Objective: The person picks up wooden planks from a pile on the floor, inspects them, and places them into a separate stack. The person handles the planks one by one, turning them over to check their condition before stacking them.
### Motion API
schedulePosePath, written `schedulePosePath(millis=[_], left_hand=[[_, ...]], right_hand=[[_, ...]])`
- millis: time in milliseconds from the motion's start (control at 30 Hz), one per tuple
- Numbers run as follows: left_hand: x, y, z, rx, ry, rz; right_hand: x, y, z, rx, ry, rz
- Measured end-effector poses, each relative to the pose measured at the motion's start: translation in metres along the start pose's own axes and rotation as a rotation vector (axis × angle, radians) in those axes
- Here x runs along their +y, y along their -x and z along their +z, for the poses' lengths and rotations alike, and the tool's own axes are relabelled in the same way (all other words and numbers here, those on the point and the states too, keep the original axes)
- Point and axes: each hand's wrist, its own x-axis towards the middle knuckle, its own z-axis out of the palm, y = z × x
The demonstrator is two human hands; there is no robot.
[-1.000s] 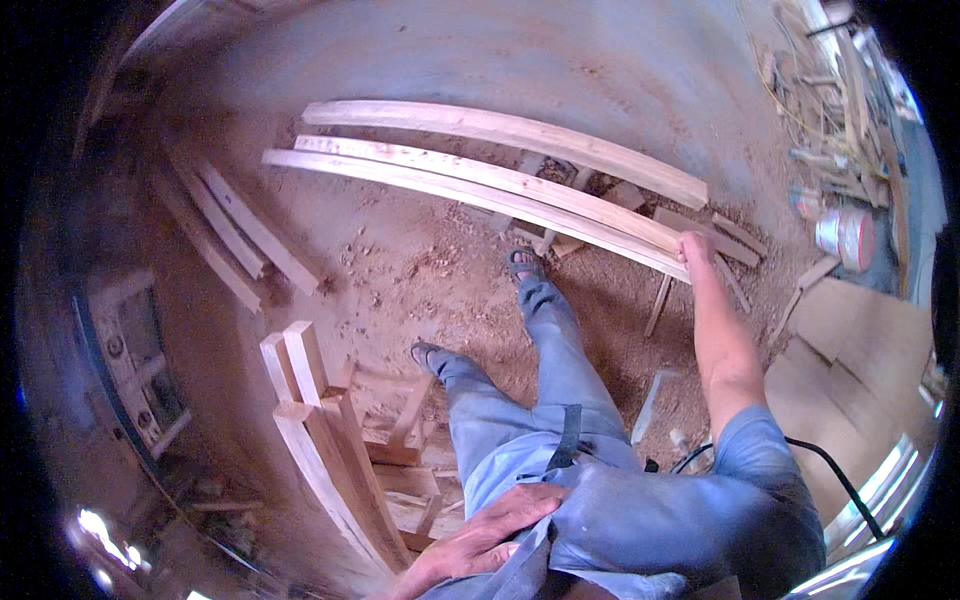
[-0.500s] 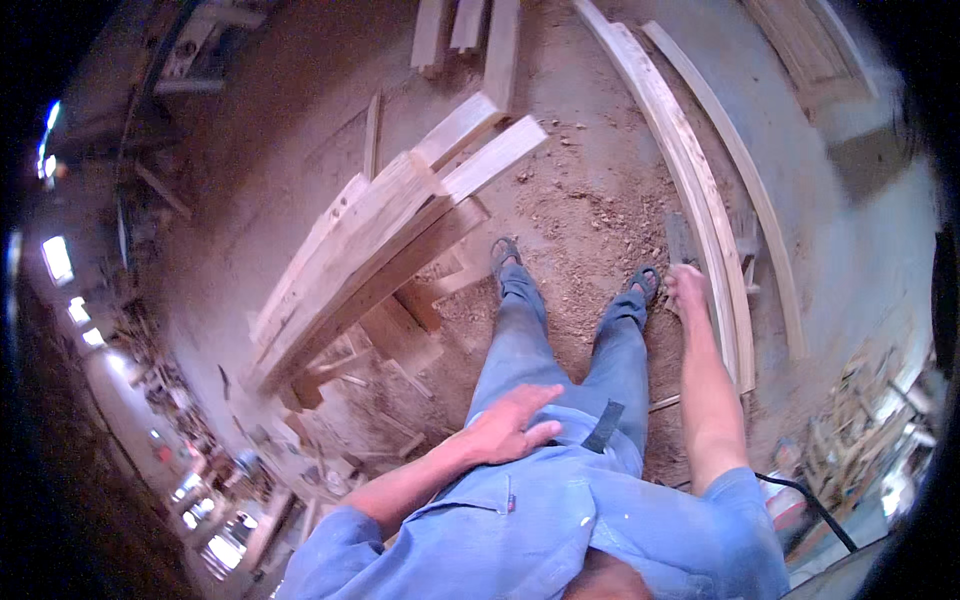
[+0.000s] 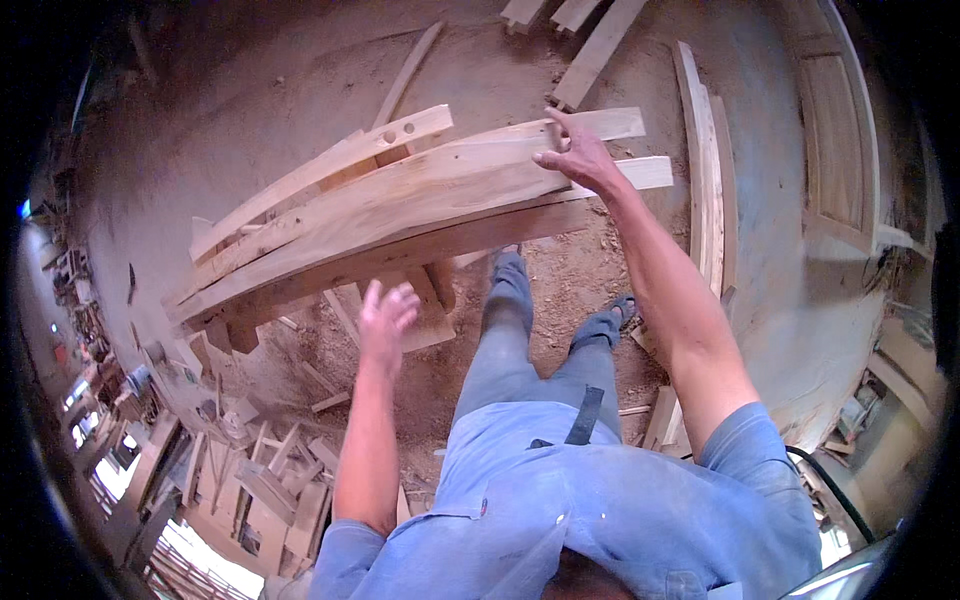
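My right hand (image 3: 582, 160) reaches over the right end of a broad wooden beam (image 3: 400, 190), thumb and forefinger spread apart; whether it presses on the wood I cannot tell. My left hand (image 3: 388, 320) hangs in front of the beam's near side, slightly blurred, fingers apart and nothing in it. Behind the beam lies a narrower timber (image 3: 330, 175) with round holes near its end. Two pale board ends, an upper one (image 3: 615, 123) and a lower one (image 3: 645, 172), jut out past the beam on the right. Short wooden blocks (image 3: 425, 300) show under the beam.
Long boards (image 3: 705, 180) lie on the floor to the right, with a panelled wooden door (image 3: 838, 140) beyond. Tenoned pieces (image 3: 600, 50) lie at the far side. Offcuts (image 3: 270, 490) pile up at the lower left. Wood chips cover the floor around my feet.
My right hand has moved from beside the long boards up and left to the beam's end. My left hand has left my waist and reached forward. The view has turned right.
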Motion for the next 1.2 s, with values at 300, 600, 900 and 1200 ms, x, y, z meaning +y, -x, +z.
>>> schedulePosePath(millis=[300, 600, 900, 1200], left_hand=[[0.016, -0.163, -0.086, 0.042, 0.225, 0.101], [0.019, -0.233, -0.117, 0.292, 0.087, -0.157], [0.029, -0.212, -0.102, 0.310, 0.129, -0.124], [0.026, -0.201, -0.070, 0.389, -0.002, -0.117]], right_hand=[[-0.007, 0.000, 0.043, 0.051, 0.110, 0.525], [0.009, 0.030, 0.055, 0.331, 0.090, 0.430], [-0.007, 0.047, 0.060, 0.261, 0.042, 0.509], [-0.007, 0.053, 0.062, 0.306, -0.209, 0.663]])
